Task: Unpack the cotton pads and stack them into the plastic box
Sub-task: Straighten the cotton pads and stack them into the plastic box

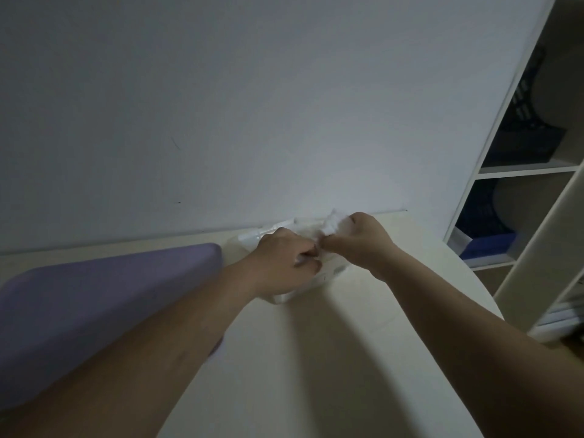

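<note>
**Both hands on the pack, opening step underway**

L hand (284, 257) and R hand (360, 245) meet knuckle to knuckle. Fingers and thumbs on both are curled in and pinch the white cotton-pad pack (328, 224) where the two hands come together. The L thumb side shows a bit of white film caught under the fingers. The R hand grips from the 3 o'clock side, and crumpled film sticks up past it at 12 o'clock. Individual pads can't be made out: too dim, and the hands cover most of the pack.

The pack sits over or in the clear plastic box (284, 298), which lies right under the hands. A near corner of the box pokes out at 6 o'clock of the L hand, and its far rim shows at 10 o'clock, close to the wall (284, 105). Whether any pads are in the box yet I can't tell.

Step, as I read it: tearing or pulling the wrapper open, i.e. unpacking, with stacking not yet started.

Next move probably needs opposed pulls, L toward 9 and R toward 3, with enough pinch to split the film w/o spilling pads. Then lift the pads out as a block and set them flat in the box.

Around: cream table (316, 358) underneath, a purple pad (110, 295) at 9 o'clock under the L forearm, and a white shelf unit (531, 170) at 3 o'clock.
</note>
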The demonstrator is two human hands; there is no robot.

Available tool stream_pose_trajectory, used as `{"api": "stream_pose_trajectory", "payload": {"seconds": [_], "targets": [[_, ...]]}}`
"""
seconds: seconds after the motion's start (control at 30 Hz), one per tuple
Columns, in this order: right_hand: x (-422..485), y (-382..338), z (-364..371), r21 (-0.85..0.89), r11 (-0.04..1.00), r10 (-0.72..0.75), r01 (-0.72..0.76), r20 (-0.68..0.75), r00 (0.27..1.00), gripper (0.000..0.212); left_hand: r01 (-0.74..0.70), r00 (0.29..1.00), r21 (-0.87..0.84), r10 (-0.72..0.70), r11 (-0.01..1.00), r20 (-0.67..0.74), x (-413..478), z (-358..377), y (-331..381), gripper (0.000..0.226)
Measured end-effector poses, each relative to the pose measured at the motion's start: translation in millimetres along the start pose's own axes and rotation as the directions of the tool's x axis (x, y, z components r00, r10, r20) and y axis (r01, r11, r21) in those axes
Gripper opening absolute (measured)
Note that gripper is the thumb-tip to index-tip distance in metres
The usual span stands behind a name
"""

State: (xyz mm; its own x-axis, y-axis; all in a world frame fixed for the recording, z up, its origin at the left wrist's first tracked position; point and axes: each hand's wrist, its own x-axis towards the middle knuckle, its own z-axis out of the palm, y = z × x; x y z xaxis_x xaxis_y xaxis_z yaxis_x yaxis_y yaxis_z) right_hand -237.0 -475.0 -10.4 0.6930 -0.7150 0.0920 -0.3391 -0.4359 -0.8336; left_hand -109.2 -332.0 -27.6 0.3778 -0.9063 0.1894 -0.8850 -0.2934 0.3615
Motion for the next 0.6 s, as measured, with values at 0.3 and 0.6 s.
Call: {"api": "stream_pose_trajectory", "payload": {"seconds": [0.3,0.6], "targets": [[14.9,-15.6,1.2,-0.488,0.863,-0.057,0.130,0.162,0.985,0.039,-0.045,0.997,-0.149,0.054,0.988,0.056,-16.3,3.0,-20.4,0.039],[13.2,-29.7,-1.1,-0.578,0.803,0.015,0.148,0.268,0.963,0.046,-0.151,0.989,-0.195,0.147,0.969,-0.034,-20.9,10.1,-19.9,0.018]]}}
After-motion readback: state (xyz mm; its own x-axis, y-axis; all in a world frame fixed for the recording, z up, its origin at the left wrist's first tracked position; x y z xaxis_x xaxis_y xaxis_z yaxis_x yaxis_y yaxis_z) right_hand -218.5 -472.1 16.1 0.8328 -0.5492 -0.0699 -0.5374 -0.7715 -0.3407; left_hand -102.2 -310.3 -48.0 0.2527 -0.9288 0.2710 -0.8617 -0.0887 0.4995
